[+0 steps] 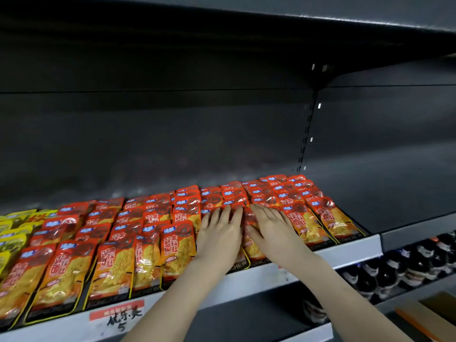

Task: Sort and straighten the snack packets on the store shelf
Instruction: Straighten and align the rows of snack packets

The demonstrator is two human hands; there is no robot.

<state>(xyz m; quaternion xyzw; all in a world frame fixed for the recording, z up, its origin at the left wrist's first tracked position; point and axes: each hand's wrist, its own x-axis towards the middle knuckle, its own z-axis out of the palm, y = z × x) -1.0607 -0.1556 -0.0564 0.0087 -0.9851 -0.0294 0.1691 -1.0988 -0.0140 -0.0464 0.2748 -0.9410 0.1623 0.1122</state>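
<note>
Two bare hands lie flat, side by side, on a column of red-orange snack packets point(118, 262) toward the right end of the store shelf point(345, 250), the left hand point(219, 233) and right hand point(271, 233) just apart with a packet showing between them. Neither grip is clamped on anything: the fingers of both are straight and slightly spread, pressing on the glossy film rather than pinching it. The packets run in overlapping rows from the back of the shelf to its front edge, with yellow packets point(12, 233) at the far left end and a handwritten price label point(118, 314) on the front lip. Dark bottles point(407, 267) stand on the lower shelf beneath the right end. The likely risk is slippage: the film looks slick, and a flat push could shunt the overlapped column crooked, nudge neighbouring columns out of line, or tip the front packet over the front edge.
</note>
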